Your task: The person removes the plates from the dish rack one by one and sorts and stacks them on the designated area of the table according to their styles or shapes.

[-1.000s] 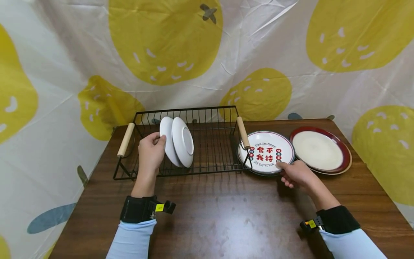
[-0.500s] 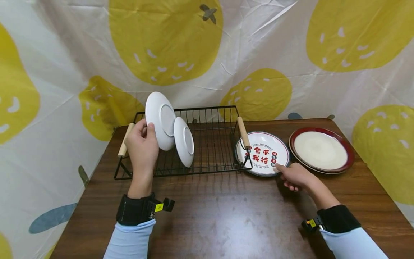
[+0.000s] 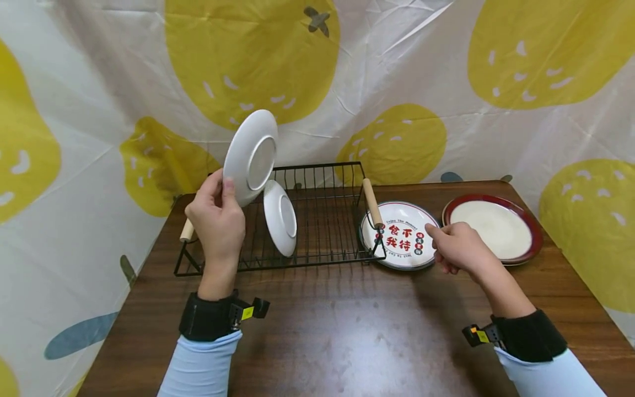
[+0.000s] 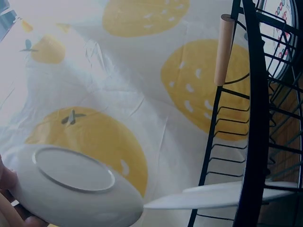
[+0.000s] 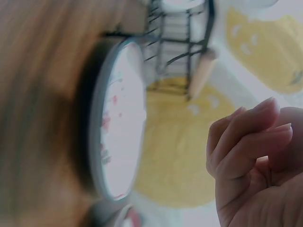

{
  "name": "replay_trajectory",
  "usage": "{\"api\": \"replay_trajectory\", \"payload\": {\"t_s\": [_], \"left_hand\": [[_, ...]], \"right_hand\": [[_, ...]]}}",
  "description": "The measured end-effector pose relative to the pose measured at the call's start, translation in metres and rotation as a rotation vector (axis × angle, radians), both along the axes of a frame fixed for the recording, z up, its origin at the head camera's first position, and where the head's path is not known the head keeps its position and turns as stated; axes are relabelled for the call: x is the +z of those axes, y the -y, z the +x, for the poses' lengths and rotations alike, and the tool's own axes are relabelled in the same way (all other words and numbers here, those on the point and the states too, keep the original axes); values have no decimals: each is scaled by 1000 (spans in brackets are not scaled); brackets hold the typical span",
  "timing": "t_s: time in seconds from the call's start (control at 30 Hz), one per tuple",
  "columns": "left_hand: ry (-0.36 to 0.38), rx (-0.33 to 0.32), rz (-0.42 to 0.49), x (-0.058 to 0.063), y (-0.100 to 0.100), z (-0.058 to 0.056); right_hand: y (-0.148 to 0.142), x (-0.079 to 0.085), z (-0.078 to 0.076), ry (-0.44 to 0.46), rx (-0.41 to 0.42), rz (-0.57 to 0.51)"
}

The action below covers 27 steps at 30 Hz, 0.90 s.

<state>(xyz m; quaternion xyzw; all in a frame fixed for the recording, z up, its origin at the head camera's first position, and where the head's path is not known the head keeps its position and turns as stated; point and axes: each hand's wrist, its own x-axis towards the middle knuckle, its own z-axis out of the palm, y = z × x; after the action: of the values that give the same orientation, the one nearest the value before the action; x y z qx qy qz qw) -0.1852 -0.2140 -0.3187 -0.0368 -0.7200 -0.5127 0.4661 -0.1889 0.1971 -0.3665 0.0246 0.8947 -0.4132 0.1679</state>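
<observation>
My left hand (image 3: 214, 220) pinches the rim of a white plate (image 3: 252, 157), raised above the rack with its footed underside toward the right. A second white plate (image 3: 280, 218) stands on edge in the black wire dish rack (image 3: 327, 215). In the left wrist view the held plate (image 4: 75, 184) tilts, fingers at its left rim. My right hand (image 3: 458, 248) hovers at the right side of a white plate with red characters (image 3: 404, 231). Its fingers are loosely curled and hold nothing, apart from the plate (image 5: 120, 127) in the right wrist view.
The rack has wooden handles (image 3: 372, 202) at both ends; its right end overlaps the lettered plate. A maroon-rimmed cream plate (image 3: 496, 229) lies farther right, on top of another dish. All stand on a brown wooden table (image 3: 337, 331) before a lemon-print cloth (image 3: 278, 149).
My left hand has lifted the white plate up out of the rack. The lettered plate has shifted slightly left, and my right hand has let go and risen off it.
</observation>
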Motion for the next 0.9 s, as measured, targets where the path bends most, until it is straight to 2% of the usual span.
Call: {"api": "replay_trajectory", "payload": {"t_s": [0.17, 0.3, 0.6, 0.77, 0.9], "left_hand": [[-94, -5, -25, 2, -7, -1], [-160, -11, -56, 1, -11, -2], [-325, -45, -162, -2, -21, -3], [-448, -136, -235, -1, -29, -2], [-558, -194, -361, 0, -35, -1]], "right_hand": [[19, 26, 12, -94, 43, -8], [34, 37, 19, -120, 84, -78], [68, 47, 22, -90, 158, -383], [87, 58, 20, -99, 227, -521], [100, 70, 20, -77, 248, -694]]}}
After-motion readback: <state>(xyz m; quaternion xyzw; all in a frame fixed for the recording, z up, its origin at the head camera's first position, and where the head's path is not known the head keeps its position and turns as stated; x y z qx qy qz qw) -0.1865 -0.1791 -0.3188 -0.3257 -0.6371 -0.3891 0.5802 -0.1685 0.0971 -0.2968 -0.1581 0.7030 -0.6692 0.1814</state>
